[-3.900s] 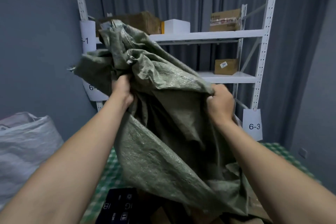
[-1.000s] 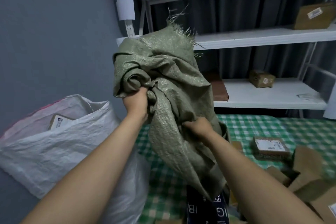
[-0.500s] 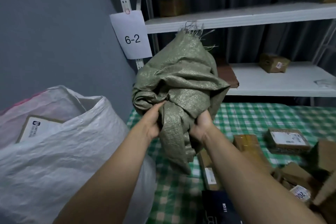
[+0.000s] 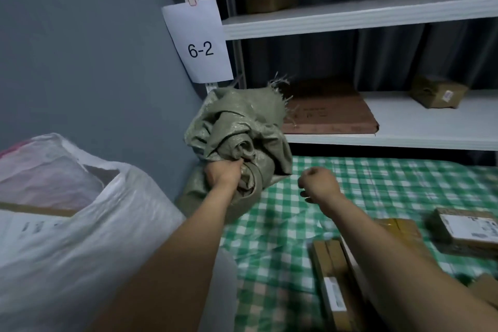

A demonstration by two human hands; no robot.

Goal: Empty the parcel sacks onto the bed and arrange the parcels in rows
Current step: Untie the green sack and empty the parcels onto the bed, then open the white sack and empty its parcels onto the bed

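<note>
head view — a: where is the green sack (image 4: 242, 127)?
b: bunched up at the far left corner of the bed (image 4: 350, 178), against the grey wall, just below the lowest shelf (image 4: 420, 132). its frayed edge sticks up at the top.
a: and the hands?
b: the left hand (image 4: 222, 172) is clenched on a fold of the green sack. the right hand (image 4: 319, 183) is apart from it, over the checked cover, its fingers curled into a fist round nothing.
a: parcels?
b: a few cardboard parcels (image 4: 463, 229) lie on the bed at the right, one long parcel (image 4: 334, 277) beside the right forearm. they are not in any row.
a: around that?
b: a full white sack (image 4: 80, 224) fills the near left. on the lowest shelf there are a flat brown box (image 4: 328, 108) and a small parcel (image 4: 438, 94); a paper label (image 4: 199, 43) on the post reads 6-2.
</note>
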